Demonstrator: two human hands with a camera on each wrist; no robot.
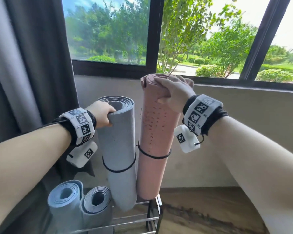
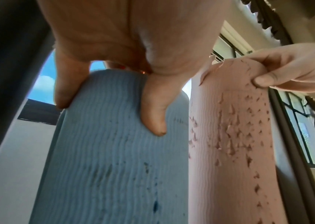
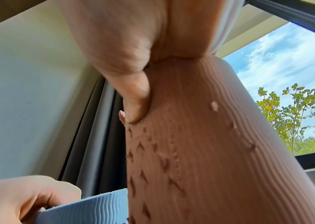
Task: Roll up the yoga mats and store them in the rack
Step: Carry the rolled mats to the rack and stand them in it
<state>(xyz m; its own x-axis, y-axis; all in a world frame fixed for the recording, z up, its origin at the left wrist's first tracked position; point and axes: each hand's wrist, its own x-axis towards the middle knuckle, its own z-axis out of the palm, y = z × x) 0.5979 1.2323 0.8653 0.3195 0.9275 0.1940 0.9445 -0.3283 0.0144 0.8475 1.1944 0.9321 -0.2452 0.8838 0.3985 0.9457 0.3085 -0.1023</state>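
Two rolled mats stand side by side over the metal rack point(image 1: 153, 215), each bound by a black band. My left hand point(image 1: 102, 114) grips the top rim of the grey-blue mat point(image 1: 119, 142), thumb on its outer face and fingers hooked inside the roll. My right hand point(image 1: 173, 89) grips the top of the taller pink mat point(image 1: 156, 132), thumb pressed into its pitted side. In the left wrist view my thumb point(image 2: 155, 112) lies on the ribbed blue mat point(image 2: 105, 159) beside the pink mat point(image 2: 229, 144). The right wrist view shows the pink mat point(image 3: 200, 151) under my palm.
Two more rolled mats, a light blue one point(image 1: 64, 201) and a grey one point(image 1: 96, 202), stand upright in the rack's left part. A dark curtain point(image 1: 24, 65) hangs at left. A low wall and window point(image 1: 193, 39) are right behind; wooden floor point(image 1: 201, 208) spreads to the right.
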